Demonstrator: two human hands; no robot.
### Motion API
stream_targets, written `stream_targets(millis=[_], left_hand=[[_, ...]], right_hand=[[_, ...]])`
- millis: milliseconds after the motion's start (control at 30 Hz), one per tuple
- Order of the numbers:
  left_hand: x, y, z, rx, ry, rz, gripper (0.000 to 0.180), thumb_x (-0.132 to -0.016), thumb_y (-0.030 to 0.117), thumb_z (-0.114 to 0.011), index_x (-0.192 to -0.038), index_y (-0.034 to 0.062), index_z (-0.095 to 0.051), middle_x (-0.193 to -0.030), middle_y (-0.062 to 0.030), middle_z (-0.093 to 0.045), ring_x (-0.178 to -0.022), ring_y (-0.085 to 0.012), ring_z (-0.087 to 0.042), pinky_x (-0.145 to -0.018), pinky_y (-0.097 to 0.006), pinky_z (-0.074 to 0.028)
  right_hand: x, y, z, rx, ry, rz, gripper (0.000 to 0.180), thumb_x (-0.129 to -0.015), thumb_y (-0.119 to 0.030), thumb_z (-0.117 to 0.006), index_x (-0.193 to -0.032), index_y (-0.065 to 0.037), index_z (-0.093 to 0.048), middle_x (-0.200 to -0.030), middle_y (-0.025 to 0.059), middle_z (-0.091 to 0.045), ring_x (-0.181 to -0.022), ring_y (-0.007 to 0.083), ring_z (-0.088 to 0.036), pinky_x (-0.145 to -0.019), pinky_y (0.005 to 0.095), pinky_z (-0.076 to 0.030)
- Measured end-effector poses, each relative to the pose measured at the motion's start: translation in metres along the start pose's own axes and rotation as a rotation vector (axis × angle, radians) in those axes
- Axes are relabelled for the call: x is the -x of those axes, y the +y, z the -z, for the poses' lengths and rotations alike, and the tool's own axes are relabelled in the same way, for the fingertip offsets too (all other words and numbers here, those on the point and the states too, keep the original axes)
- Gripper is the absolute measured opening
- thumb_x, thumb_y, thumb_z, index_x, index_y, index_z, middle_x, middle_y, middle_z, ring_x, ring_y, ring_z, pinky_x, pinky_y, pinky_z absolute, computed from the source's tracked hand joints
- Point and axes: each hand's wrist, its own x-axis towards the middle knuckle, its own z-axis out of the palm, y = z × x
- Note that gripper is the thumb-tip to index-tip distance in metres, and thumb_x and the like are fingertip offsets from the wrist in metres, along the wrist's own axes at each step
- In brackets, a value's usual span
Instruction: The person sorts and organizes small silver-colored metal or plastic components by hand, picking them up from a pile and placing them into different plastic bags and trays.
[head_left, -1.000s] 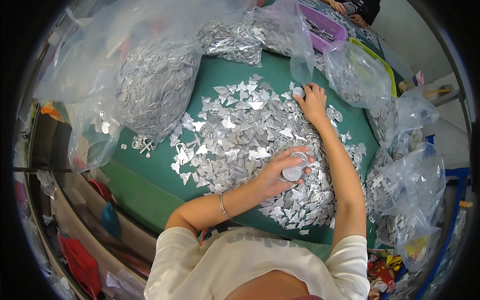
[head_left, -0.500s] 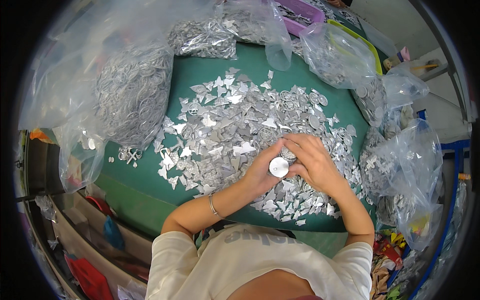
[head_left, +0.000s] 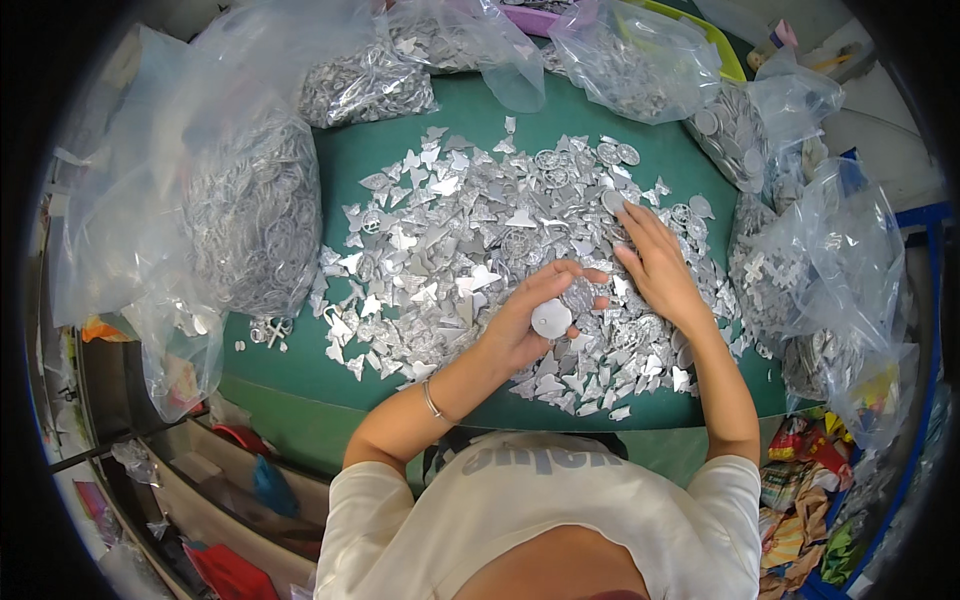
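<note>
Left hand (head_left: pixel 535 308): grasping a few round silver discs (head_left: pixel 551 320), the nearest one flat side up with a small hole near its edge. Thumb and fingers curl around them; exact count hidden by my grip. Hand sits over the near part of the pile.

Right hand (head_left: pixel 662 268): released, fingers extended, thumb apart. Index fingertip is at another disc (head_left: pixel 613 202) on the right part of the pile; can't tell if it's touching or just above.

Pile (head_left: pixel 450 235): loose flat silver pieces, mixed shapes, some round, some openwork wheels, many angular. Spread over the middle of the green table (head_left: pixel 342 165), between and beyond my forearms.

Around it: big clear bag (head_left: pixel 250 215) of ring-like pieces at left, a few small parts (head_left: pixel 270 330) just beside its near end. Two filled bags at the far left edge, first one (head_left: pixel 365 85) shiny. Far right: another filled bag (head_left: pixel 640 80), lime-green tray (head_left: pixel 734 58) behind it. Right side: bag of discs (head_left: pixel 735 130), then bag of cross-shaped pieces (head_left: pixel 775 275). Metal bracelet (head_left: pixel 432 400) on my left wrist.
</note>
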Motion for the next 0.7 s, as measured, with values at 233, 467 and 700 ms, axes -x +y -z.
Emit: stream_targets(millis=[233, 467, 700], left_hand=[[-0.007, -0.003, 0.002, 0.048, 0.022, 0.007, 0.017, -0.089, 0.023, -0.051, -0.1, 0.0099, -0.051, -0.099, -0.0089, -0.052, -0.081, -0.019, -0.052, -0.043, -0.019, -0.043], [0.028, -0.01, -0.008, -0.18, 0.195, -0.009, 0.016, -0.086, 0.023, -0.057, -0.095, 0.0096, -0.054, -0.086, -0.0048, -0.058, -0.073, -0.019, -0.057, -0.039, -0.02, -0.038], [0.115, 0.024, -0.001, 0.09, 0.591, -0.42, 0.014, -0.081, 0.017, -0.062, -0.09, 0.008, -0.055, -0.087, -0.0077, -0.059, -0.073, -0.0206, -0.058, -0.038, -0.021, -0.038]], right_hand=[[0.054, -0.05, 0.017, -0.2, 0.12, 0.005, 0.047, -0.077, -0.011, -0.062, -0.12, 0.0, -0.047, -0.128, 0.0169, -0.044, -0.124, 0.0352, -0.035, -0.1, 0.0421, -0.027], [0.072, -0.078, 0.006, -0.385, 0.217, 0.139, 0.024, -0.075, -0.001, -0.059, -0.098, 0.003, -0.059, -0.106, 0.0165, -0.054, -0.1, 0.0336, -0.05, -0.09, 0.04, -0.037], [0.086, -0.067, -0.009, -0.464, 0.312, 0.114, 0.013, -0.08, 0.0, -0.054, -0.091, 0.006, -0.059, -0.092, 0.0174, -0.059, -0.086, 0.0307, -0.056, -0.081, 0.0368, -0.042]])
